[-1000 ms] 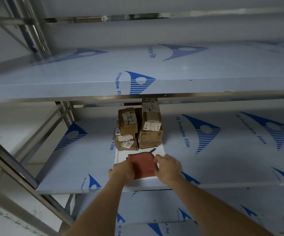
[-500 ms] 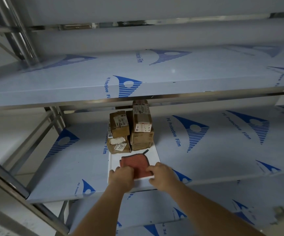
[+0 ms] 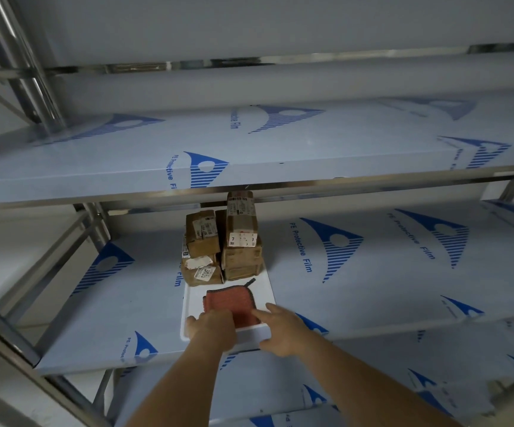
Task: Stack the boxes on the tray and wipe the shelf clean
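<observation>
Two hands reach in at the near edge of the tray. The left hand [image 3: 211, 329] rests over the tray's front rim with its fingers curled down on the near corner of the cloth; whether it grips the rim or only presses on it, I cannot tell. The right hand [image 3: 282, 329] lies at the tray's front right corner, fingers fairly straight, the forefinger stretched out and touching the cloth's right edge.

There is one cloth [image 3: 229, 305], reddish-orange, folded square, with a dark stitched border and a small dark loop at its far right corner. It lies flat on the near half of the one white tray [image 3: 268, 291], which sits on the middle shelf [image 3: 373, 288] with its front rim at the shelf's front edge.

On the far half of the tray stand brown cardboard boxes [image 3: 240, 238] in two stacks side by side, touching. I count at least four, two in each stack; a fifth may be hidden between them. All carry white labels, and the right stack reaches up to the underside of the upper shelf [image 3: 311, 149].

Three shelves are in view, each covered in pale blue film with dark blue logos.
</observation>
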